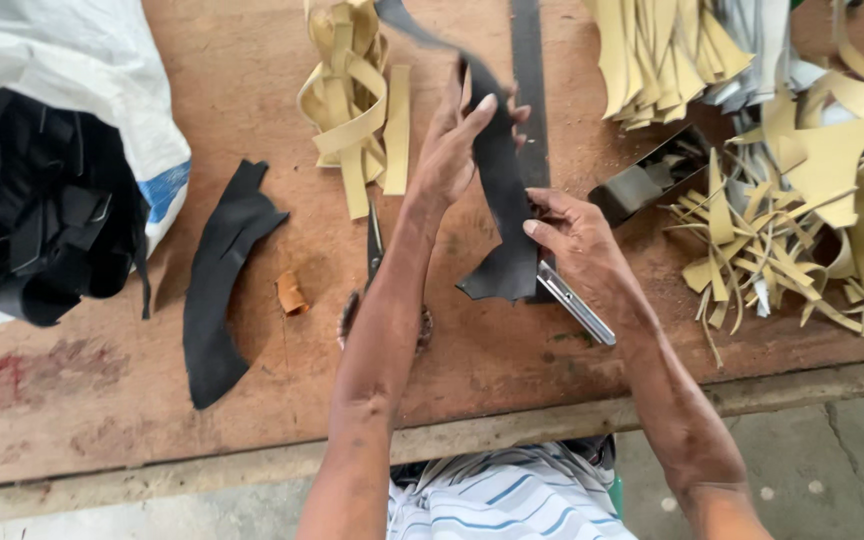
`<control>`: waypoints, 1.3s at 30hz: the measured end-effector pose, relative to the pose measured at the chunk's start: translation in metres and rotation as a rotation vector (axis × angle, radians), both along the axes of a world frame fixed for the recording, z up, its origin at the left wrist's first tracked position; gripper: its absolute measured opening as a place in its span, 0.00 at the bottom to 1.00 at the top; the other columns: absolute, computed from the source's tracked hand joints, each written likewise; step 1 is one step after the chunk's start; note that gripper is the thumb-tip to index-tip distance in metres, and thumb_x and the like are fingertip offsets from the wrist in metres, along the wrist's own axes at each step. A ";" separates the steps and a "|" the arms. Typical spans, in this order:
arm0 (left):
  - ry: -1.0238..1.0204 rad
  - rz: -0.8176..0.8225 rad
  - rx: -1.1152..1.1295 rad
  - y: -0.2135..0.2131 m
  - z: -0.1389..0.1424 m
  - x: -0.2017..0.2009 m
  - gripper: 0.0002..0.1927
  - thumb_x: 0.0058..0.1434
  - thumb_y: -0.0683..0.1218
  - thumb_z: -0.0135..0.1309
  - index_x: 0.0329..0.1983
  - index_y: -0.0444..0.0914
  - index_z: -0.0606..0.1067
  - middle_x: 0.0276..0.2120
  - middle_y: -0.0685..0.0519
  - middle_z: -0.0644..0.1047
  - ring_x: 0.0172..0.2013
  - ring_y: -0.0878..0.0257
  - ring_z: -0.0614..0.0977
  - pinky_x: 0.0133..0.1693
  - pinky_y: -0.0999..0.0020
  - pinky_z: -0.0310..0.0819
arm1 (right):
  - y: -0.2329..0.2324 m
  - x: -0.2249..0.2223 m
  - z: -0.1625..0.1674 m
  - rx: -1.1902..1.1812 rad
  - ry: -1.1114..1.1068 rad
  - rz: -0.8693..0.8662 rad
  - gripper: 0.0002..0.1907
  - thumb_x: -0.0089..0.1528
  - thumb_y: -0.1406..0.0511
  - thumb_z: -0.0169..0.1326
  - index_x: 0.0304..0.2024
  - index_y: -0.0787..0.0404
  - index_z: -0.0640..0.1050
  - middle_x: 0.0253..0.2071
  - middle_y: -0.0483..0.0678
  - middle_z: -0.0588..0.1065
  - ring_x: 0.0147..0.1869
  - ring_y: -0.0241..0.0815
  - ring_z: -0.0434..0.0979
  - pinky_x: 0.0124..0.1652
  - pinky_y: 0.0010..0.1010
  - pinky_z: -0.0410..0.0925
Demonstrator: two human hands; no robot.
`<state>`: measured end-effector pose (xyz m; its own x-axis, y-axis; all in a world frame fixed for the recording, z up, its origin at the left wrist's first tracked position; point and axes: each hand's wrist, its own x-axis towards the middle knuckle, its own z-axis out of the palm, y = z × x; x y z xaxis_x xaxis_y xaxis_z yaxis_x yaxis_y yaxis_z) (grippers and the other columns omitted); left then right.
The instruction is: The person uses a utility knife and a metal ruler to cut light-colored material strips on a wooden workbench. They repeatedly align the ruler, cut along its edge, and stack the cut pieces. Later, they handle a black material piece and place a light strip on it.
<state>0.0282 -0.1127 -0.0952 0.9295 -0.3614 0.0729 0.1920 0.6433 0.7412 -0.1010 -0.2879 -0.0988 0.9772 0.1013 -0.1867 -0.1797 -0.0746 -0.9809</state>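
The black leather strip hangs between both hands, left hand flat behind it with fingers straight and together, right hand pinching its right edge.

Both bare forearms extend forward from the lower edge of view. Left hand is raised, wrist straight, fingers extended upward and close together, pressed flat. Right hand sits lower and to the right, wrist bent inward, thumb and fingers pinched closed.
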 end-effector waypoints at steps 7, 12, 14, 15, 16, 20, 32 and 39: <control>0.267 -0.125 -0.072 0.007 -0.060 0.005 0.14 0.78 0.44 0.42 0.59 0.29 0.68 0.49 0.41 0.79 0.47 0.50 0.85 0.43 0.63 0.81 | -0.012 0.008 -0.038 0.137 0.021 -0.099 0.20 0.65 0.75 0.54 0.60 0.67 0.75 0.47 0.46 0.77 0.46 0.31 0.78 0.46 0.20 0.76; 0.274 -0.232 -0.068 0.009 -0.058 0.005 0.18 0.70 0.37 0.40 0.63 0.31 0.66 0.49 0.41 0.79 0.47 0.50 0.84 0.46 0.55 0.86 | -0.010 0.011 -0.047 0.061 -0.059 -0.188 0.18 0.66 0.75 0.56 0.59 0.68 0.75 0.48 0.46 0.77 0.47 0.30 0.75 0.46 0.19 0.74; 0.227 -0.220 0.051 0.011 -0.054 0.003 0.28 0.63 0.29 0.42 0.68 0.31 0.63 0.52 0.43 0.78 0.50 0.51 0.83 0.49 0.59 0.85 | -0.009 0.010 -0.046 0.060 -0.048 -0.188 0.18 0.66 0.75 0.56 0.60 0.69 0.76 0.48 0.48 0.76 0.46 0.31 0.75 0.45 0.20 0.74; 0.201 -0.215 0.110 0.012 -0.053 0.003 0.34 0.59 0.26 0.43 0.71 0.31 0.61 0.54 0.43 0.77 0.52 0.52 0.83 0.50 0.61 0.84 | -0.009 0.009 -0.044 0.086 -0.040 -0.184 0.19 0.67 0.75 0.56 0.60 0.70 0.76 0.47 0.48 0.75 0.46 0.32 0.76 0.46 0.21 0.75; 0.193 -0.227 0.105 0.012 -0.052 0.003 0.36 0.57 0.25 0.42 0.72 0.31 0.59 0.55 0.43 0.77 0.52 0.52 0.83 0.51 0.61 0.84 | -0.010 0.008 -0.042 0.112 -0.031 -0.177 0.19 0.67 0.75 0.57 0.61 0.70 0.76 0.47 0.49 0.74 0.46 0.32 0.76 0.46 0.22 0.76; 0.205 -0.206 0.161 0.009 -0.053 0.004 0.39 0.58 0.24 0.40 0.74 0.33 0.54 0.56 0.39 0.76 0.52 0.51 0.83 0.53 0.61 0.84 | -0.011 0.005 -0.032 0.291 0.077 -0.143 0.20 0.67 0.73 0.52 0.62 0.71 0.72 0.50 0.52 0.77 0.46 0.35 0.81 0.42 0.25 0.79; 0.209 -0.198 0.056 0.010 -0.057 0.004 0.36 0.59 0.25 0.36 0.74 0.31 0.57 0.55 0.36 0.75 0.51 0.49 0.84 0.52 0.60 0.86 | -0.014 0.005 -0.030 0.437 0.110 -0.029 0.25 0.65 0.72 0.55 0.64 0.74 0.70 0.52 0.56 0.76 0.49 0.39 0.81 0.43 0.29 0.80; 0.207 -0.168 0.059 0.008 -0.064 0.007 0.36 0.60 0.26 0.38 0.73 0.36 0.57 0.55 0.38 0.76 0.52 0.50 0.83 0.52 0.61 0.85 | -0.015 0.006 -0.025 0.408 0.126 -0.015 0.26 0.62 0.72 0.56 0.64 0.73 0.70 0.51 0.55 0.77 0.47 0.38 0.81 0.40 0.26 0.79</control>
<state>0.0354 -0.1047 -0.1587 0.8493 -0.5096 -0.1382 0.4434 0.5462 0.7107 -0.0949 -0.3033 -0.1240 0.9512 0.1773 -0.2527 -0.2985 0.3190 -0.8995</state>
